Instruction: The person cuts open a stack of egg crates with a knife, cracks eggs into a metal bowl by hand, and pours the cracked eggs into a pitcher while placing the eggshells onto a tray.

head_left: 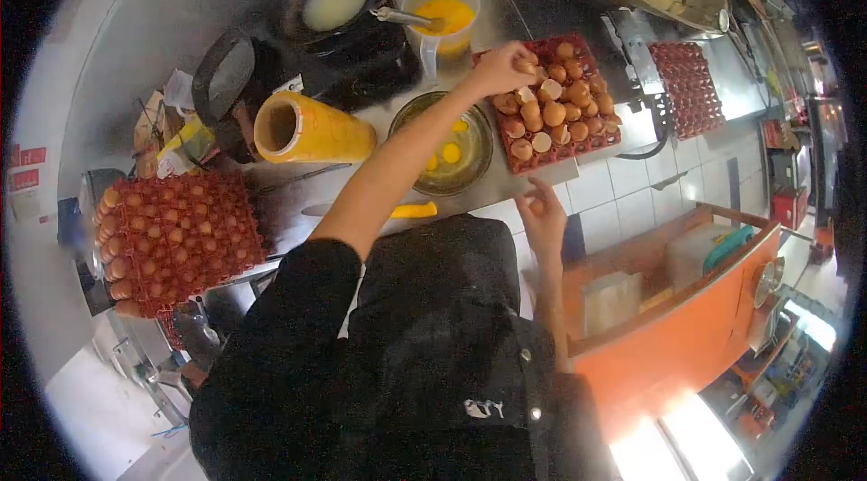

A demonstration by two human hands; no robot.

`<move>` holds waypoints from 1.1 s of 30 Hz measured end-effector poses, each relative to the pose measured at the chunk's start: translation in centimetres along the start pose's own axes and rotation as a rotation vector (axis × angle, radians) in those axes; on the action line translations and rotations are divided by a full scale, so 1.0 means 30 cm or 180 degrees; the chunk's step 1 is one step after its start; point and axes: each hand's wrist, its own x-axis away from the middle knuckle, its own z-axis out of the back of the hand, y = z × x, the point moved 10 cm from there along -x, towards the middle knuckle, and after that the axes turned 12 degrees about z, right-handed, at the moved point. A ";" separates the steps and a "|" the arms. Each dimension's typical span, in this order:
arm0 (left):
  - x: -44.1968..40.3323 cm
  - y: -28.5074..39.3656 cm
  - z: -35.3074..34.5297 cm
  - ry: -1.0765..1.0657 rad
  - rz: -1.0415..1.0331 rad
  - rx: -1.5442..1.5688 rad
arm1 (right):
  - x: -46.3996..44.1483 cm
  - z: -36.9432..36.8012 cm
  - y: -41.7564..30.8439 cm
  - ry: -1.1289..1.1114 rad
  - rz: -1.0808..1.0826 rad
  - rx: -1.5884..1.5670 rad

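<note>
- Done: yolks [452, 153] lie in the bowl [489, 156]; shells [541, 142] crowd the tray [582, 46] at its 2 o'clock.
- Left hand [506, 67]: grip pinching a shell there.
- Right hand [542, 219], 4 o'clock: fingers curled; cannot tell if holding.
- Left, I judge: eggs [173, 235] at 8 o'clock.

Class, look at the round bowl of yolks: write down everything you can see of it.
The bowl is round and wide-mouthed, with a dark brownish rim; whether it is glass or metal is unclear. It stands upright on the grey counter, near the front edge, just left of the egg tray in the picture. Several bright, whole-looking yolks lie inside. The left forearm crosses over it, hiding part; contact cannot be told.
</note>
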 end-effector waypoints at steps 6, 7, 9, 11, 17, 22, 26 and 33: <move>-0.140 -0.019 -0.257 -0.0781 -0.0600 -0.1533 | 0.285 0.135 0.081 0.0649 -0.0502 -0.0047; -0.106 0.020 -0.229 -0.0830 -0.0791 -0.1494 | 0.338 0.164 0.118 0.0718 -0.0520 0.0282; 0.101 0.202 -0.094 -0.0935 -0.0892 -0.1085 | 0.380 0.159 0.042 0.0552 -0.0698 0.0152; 0.356 0.330 0.161 -0.0729 -0.0631 -0.0440 | 0.430 0.098 0.347 0.0770 -0.0950 -0.1085; 1.259 0.400 1.254 0.1862 -0.0240 -0.0764 | 0.185 -0.084 0.280 -0.0375 0.0321 -0.1325; 1.896 0.106 1.948 0.3664 0.2494 -0.3419 | 0.034 -0.247 -0.273 -0.0721 0.0274 -0.0796; 1.948 -0.088 2.116 0.3331 0.1023 -0.3349 | -0.014 -0.393 -0.337 -0.0881 0.0794 -0.0945; 1.759 -0.363 2.238 0.1753 0.1397 -0.2757 | 0.148 -0.613 -0.371 -0.1563 0.0359 -0.1002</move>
